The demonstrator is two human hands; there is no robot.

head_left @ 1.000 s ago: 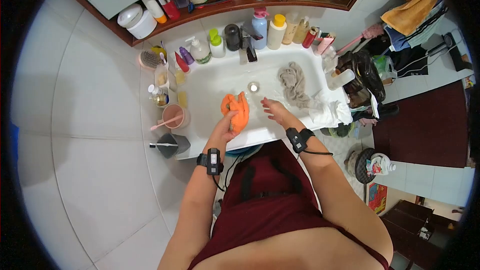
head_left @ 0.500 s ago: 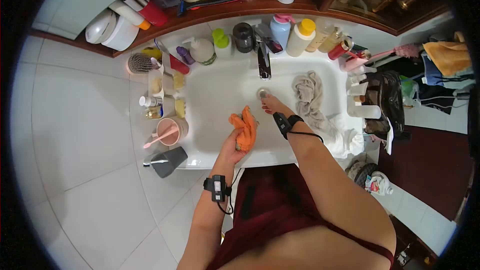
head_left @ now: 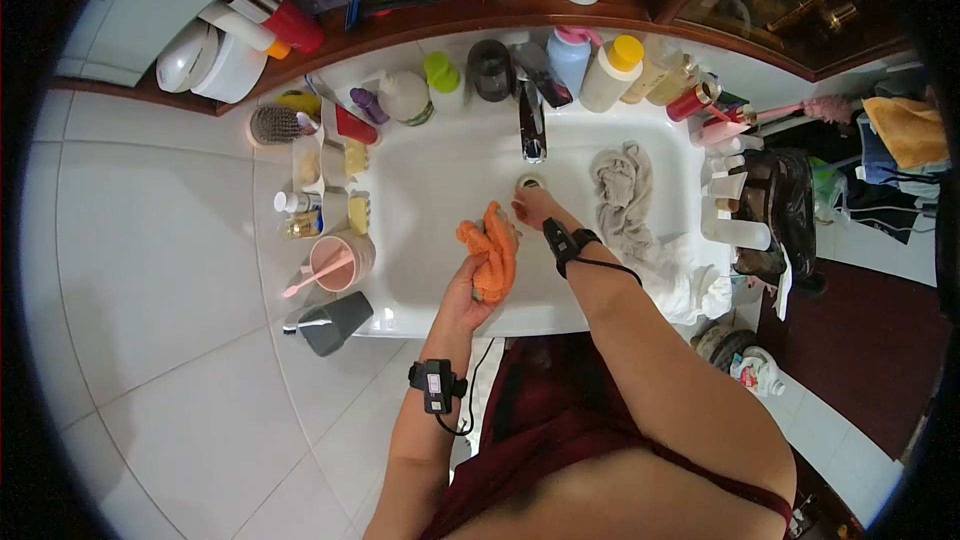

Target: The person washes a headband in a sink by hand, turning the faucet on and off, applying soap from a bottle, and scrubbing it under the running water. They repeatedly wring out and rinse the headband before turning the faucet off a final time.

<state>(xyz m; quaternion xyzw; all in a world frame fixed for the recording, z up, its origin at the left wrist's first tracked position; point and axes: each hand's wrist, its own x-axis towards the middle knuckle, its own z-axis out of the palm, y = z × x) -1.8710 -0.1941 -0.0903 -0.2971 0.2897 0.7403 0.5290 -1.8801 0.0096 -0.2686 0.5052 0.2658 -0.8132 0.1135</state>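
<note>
A crumpled orange cloth (head_left: 492, 252) hangs in my left hand (head_left: 466, 298), whose fingers are closed around its lower part above the front of the white sink (head_left: 415, 200). My right hand (head_left: 531, 207) is just below the round drain (head_left: 531, 182), close to the cloth's upper right side. Its fingers are curled in, and whatever they hold, if anything, is hidden. Over the drain stands the chrome faucet (head_left: 533, 130). A twisted grey cloth (head_left: 622, 190) lies in the right part of the basin, beside a bunched white cloth (head_left: 690, 285) on the right front rim.
Bottles, including a yellow-capped one (head_left: 612, 75), line the back rim. Along the left edge stand a pink cup (head_left: 340, 262) with a toothbrush and a dark grey cup (head_left: 338, 324). A wooden shelf (head_left: 430, 15) overhangs the back. Small tubes and a black bag (head_left: 785, 200) are on the right.
My right hand has drawn back from the drain towards the orange cloth, and its fingers have curled in. The left hand keeps its hold on the cloth. The view has shifted slightly.
</note>
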